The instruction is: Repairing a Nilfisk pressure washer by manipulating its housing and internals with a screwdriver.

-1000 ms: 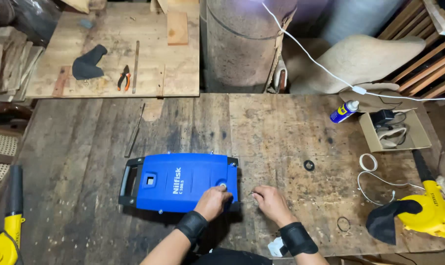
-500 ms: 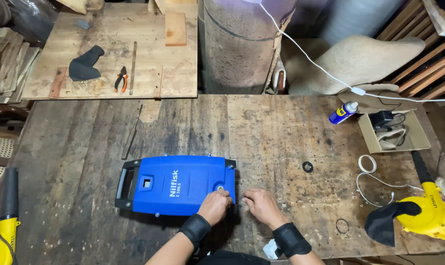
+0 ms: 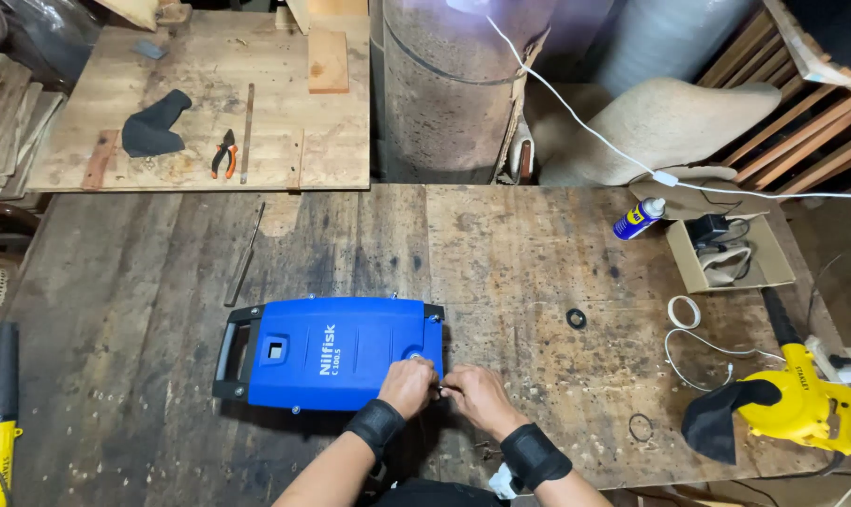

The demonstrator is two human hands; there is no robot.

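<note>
**Two hands at the corner of a blue machine housing on a wooden workbench**

A blue plastic machine housing (image 3: 336, 354) with a black handle frame lay flat on a worn wooden workbench (image 3: 538, 253), near the bench's front edge. The person stood at that edge, both wrists in black wrist bands. The left hand (image 3: 409, 385) rested on the housing's right front corner, fingers curled down onto the blue plastic. The right hand (image 3: 474, 392) sat just beside that same corner, off the housing, its fingertips pinched together and meeting the left hand's fingers; whatever small thing lay between them was too small to make out.

To the right of the housing, a black rubber ring (image 3: 576, 318) lay on the bare wood. Farther right, well apart from the housing, sat a yellow power tool (image 3: 801, 406) with a black nozzle, and a thin wire ring (image 3: 641, 427) lay between it and the hands. Beyond the housing to the right stood a blue and yellow spray can (image 3: 640, 219) beside an open cardboard box (image 3: 726, 252). Just left of the housing's far edge lay a thin metal rod (image 3: 244, 253). Past the bench, behind the housing, red-handled pliers (image 3: 224, 154) rested on a plywood board (image 3: 209, 103).
</note>
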